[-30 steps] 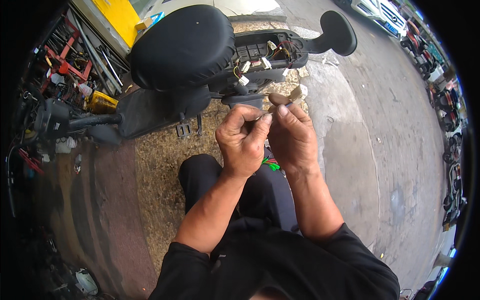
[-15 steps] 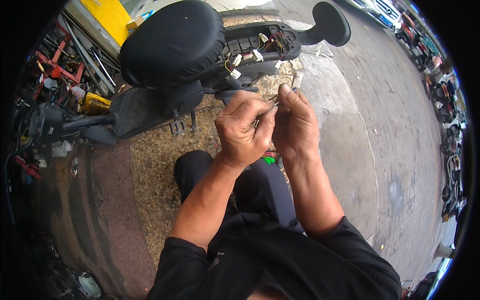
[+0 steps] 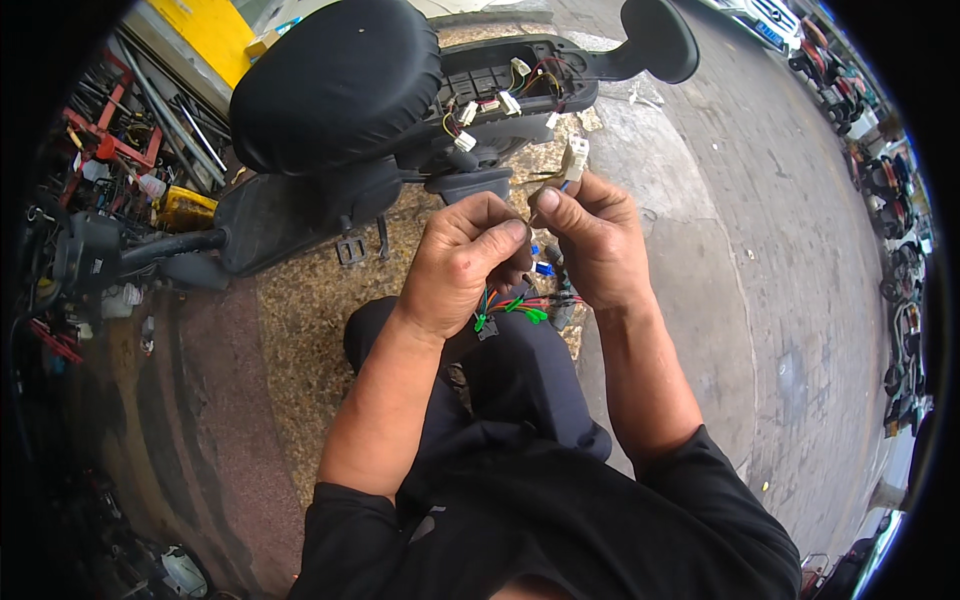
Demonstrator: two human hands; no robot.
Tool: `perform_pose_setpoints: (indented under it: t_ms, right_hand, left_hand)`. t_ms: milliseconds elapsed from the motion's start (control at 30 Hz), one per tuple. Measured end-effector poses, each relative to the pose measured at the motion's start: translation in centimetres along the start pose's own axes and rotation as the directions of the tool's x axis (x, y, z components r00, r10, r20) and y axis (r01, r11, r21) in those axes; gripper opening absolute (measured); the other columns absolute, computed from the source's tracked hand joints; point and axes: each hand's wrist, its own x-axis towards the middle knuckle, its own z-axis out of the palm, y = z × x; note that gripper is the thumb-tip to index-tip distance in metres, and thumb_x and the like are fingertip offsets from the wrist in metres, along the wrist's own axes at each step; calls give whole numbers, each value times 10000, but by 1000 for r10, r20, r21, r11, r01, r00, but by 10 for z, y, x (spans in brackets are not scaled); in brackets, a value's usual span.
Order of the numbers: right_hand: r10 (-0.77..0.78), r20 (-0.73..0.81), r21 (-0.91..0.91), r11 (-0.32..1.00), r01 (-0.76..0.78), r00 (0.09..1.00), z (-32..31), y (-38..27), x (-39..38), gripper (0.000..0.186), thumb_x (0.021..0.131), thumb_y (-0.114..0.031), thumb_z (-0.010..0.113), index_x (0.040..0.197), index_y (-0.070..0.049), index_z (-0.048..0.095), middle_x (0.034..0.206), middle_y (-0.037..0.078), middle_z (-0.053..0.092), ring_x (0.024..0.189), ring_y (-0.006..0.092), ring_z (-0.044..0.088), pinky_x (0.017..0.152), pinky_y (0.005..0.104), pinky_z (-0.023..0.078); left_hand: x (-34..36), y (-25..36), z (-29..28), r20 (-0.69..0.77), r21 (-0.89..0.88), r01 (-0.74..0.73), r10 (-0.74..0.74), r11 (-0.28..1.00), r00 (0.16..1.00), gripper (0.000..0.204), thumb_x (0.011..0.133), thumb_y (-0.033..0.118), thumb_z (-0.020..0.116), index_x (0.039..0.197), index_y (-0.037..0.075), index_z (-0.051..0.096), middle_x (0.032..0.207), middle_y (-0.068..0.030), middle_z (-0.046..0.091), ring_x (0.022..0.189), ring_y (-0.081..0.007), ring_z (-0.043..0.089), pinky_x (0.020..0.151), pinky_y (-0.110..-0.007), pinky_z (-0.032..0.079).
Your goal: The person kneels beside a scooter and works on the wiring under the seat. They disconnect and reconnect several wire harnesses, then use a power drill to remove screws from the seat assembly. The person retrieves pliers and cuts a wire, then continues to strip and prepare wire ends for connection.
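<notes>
My right hand [image 3: 600,235] is closed in a pinch behind a white wire connector [image 3: 575,157], which points up past the fingertips with a bit of blue wire below it. Close beside it, my left hand [image 3: 460,258] is pinched on what looks like the thin wire running from that connector; its fingertips are partly hidden. Below both hands, coloured wires with green connectors [image 3: 537,316] lie across my lap. Blue connectors [image 3: 543,268] show between my wrists.
Ahead stands an electric scooter with a black seat [image 3: 340,85] and an opened rear frame, where several white connectors [image 3: 509,103] hang on wires. Parts and tools [image 3: 110,140] crowd the left side. Parked scooters [image 3: 885,190] and a white car [image 3: 765,22] are at the right.
The white connector has come into view above my right hand. My hands have turned and my left has moved down and left, uncovering the green and blue connectors.
</notes>
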Motion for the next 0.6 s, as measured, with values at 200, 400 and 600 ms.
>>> perform_pose_setpoints:
  t_ms: [200, 400, 600]
  right_hand:
    - [-5, 1, 19, 1000, 5, 1000, -4, 3, -4, 127, 875, -55, 700, 768, -14, 644, 774, 18, 658, 727, 76, 551, 683, 242, 439]
    - [-34, -158, 6, 999, 35, 987, -4, 19, -3, 206, 874, -58, 701, 695, -43, 600, 700, -15, 600, 638, 43, 478, 574, 222, 368]
    - [-37, -276, -205, 979, -21, 961, -6, 26, -6, 252, 858, -81, 727, 666, -64, 565, 644, -41, 557, 574, 26, 427, 496, 217, 319]
  left_hand:
    - [1, -9, 0, -33, 196, -103, 112, 975, 993, 119, 924, 65, 598, 811, 39, 573, 654, 2, 575, 564, -50, 508, 501, -219, 399]
    - [6, -24, 9, 73, 796, -395, 576, 459, 814, 125, 828, -10, 633, 772, 25, 528, 639, -90, 603, 543, -237, 604, 498, -335, 450]
    - [8, -34, 8, 344, 914, -397, 687, -88, 640, 187, 765, 27, 671, 734, 68, 491, 649, -85, 528, 604, -287, 589, 506, -400, 470]
